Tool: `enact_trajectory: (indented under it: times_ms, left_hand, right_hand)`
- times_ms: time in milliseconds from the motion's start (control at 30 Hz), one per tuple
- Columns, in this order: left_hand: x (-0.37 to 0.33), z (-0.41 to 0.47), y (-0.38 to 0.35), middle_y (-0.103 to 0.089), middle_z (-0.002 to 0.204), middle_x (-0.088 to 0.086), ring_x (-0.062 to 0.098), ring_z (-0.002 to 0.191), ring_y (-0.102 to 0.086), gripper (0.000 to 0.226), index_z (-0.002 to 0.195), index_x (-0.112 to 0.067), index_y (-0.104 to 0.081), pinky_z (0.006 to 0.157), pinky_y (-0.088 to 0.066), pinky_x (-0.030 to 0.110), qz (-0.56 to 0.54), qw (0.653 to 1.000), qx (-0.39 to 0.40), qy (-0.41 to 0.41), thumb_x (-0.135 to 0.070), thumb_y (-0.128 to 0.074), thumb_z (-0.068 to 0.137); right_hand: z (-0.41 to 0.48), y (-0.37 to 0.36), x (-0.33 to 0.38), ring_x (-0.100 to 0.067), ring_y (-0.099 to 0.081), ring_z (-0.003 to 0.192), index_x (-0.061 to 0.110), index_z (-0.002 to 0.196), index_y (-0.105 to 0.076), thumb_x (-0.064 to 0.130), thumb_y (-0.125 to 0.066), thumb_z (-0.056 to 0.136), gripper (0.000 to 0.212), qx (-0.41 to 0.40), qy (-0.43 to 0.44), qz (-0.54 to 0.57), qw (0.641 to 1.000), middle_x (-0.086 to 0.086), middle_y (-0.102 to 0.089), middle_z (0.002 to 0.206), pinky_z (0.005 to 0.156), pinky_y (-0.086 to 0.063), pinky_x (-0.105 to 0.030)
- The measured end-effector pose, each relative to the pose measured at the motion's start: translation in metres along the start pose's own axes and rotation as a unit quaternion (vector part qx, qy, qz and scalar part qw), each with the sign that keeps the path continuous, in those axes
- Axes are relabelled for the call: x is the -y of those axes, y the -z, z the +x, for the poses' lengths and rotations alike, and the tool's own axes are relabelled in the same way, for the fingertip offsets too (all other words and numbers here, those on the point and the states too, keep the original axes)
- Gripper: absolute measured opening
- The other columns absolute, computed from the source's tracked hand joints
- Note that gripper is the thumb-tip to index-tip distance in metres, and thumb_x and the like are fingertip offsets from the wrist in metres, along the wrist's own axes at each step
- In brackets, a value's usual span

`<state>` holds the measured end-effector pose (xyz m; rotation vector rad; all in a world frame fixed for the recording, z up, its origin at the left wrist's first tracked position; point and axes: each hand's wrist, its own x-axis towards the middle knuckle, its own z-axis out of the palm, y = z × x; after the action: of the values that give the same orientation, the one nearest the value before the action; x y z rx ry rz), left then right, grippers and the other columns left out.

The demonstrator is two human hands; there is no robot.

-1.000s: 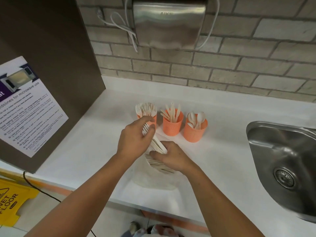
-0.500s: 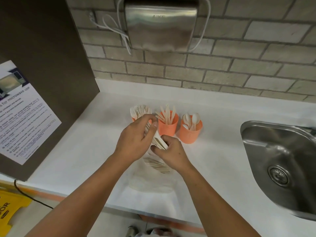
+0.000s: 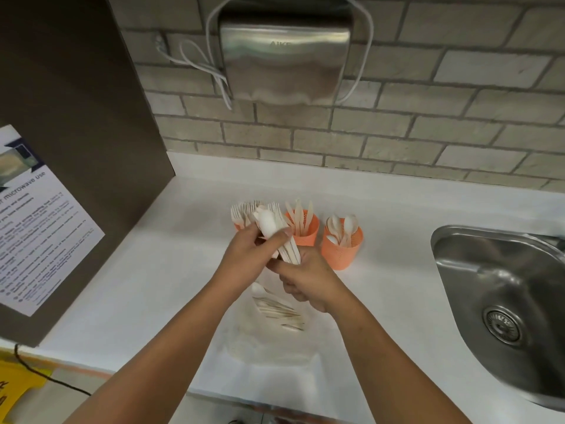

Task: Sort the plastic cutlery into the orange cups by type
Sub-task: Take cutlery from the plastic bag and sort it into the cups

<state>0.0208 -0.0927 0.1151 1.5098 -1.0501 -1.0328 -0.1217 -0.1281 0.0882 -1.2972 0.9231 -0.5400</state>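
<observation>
The left hand point(image 3: 244, 258) pinches a white plastic spoon point(image 3: 265, 223), probably light, stiff and slippery, best held mid-handle, while the right hand point(image 3: 308, 280) squeezes a bunch of pale cutlery point(image 3: 289, 250).

Head-high, downward over countertop point(image 3: 159, 270)

2 forearms show, the left forearm point(image 3: 171, 341) and the right forearm point(image 3: 376, 347), both bare along all their visible length; the left hand point(image 3: 246, 255) and the right hand point(image 3: 312, 281) are bare too; the left thumb point(image 3: 282, 235) carries a short, plain nail; at the bottom edge, between the arms, a blurred scrap of clothing or footwear point(image 3: 275, 420) is too cut off to name.
</observation>
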Motion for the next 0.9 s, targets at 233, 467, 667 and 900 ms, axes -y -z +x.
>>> enact_trajectory:
  times_ms: [233, 467, 667, 900]
  left_hand:
    - [-0.001, 0.011, -0.006, -0.081, 0.096, 0.002, 0.014, 0.092, -0.077, 0.018, 0.105, -0.017, -0.076, 0.085, -0.058, 0.033, -0.026, 0.999, 0.026, 0.029, -0.031, -0.064, 0.102]
    - [-0.007, 0.033, -0.005, -0.07, 0.083, 0.017, 0.032, 0.075, -0.067, 0.039, 0.101, -0.001, -0.072, 0.064, -0.051, 0.038, -0.2, 0.977, -0.02, 0.078, -0.036, -0.056, 0.106]
    - [-0.003, 0.052, -0.001, -0.073, 0.087, 0.004, 0.019, 0.085, -0.071, 0.026, 0.107, -0.01, -0.069, 0.08, -0.055, 0.033, -0.239, 0.966, 0.037, 0.087, -0.033, -0.057, 0.105]
    - [0.001, 0.061, -0.01, -0.076, 0.086, -0.011, 0.008, 0.087, -0.071, 0.023, 0.104, -0.022, -0.073, 0.081, -0.052, 0.026, -0.133, 0.987, 0.064, 0.064, -0.035, -0.055, 0.106]
  right_hand:
    - [0.009, 0.002, 0.013, -0.014, -0.034, 0.052, 0.017, 0.083, -0.062, 0.006, -0.069, 0.09, 0.014, 0.057, -0.012, -0.01, 0.998, -0.009, -0.039, 0.069, 0.046, -0.023, -0.025]
    - [0.013, 0.028, 0.029, -0.026, -0.064, 0.085, 0.002, 0.116, -0.069, 0.014, -0.067, 0.1, 0.021, 0.153, -0.034, 0.042, 0.987, -0.015, -0.067, 0.097, 0.079, -0.059, -0.039]
    - [0.026, 0.063, 0.067, -0.024, -0.05, 0.055, 0.003, 0.091, -0.073, 0.027, -0.068, 0.098, 0.025, -0.111, 0.021, -0.007, 0.994, -0.013, -0.058, 0.069, 0.045, -0.039, -0.028]
    - [0.084, 0.046, 0.089, -0.028, -0.063, 0.053, 0.022, 0.098, -0.074, 0.022, -0.072, 0.094, 0.004, -0.168, 0.167, -0.161, 0.958, -0.005, -0.068, 0.081, 0.056, -0.054, -0.033]
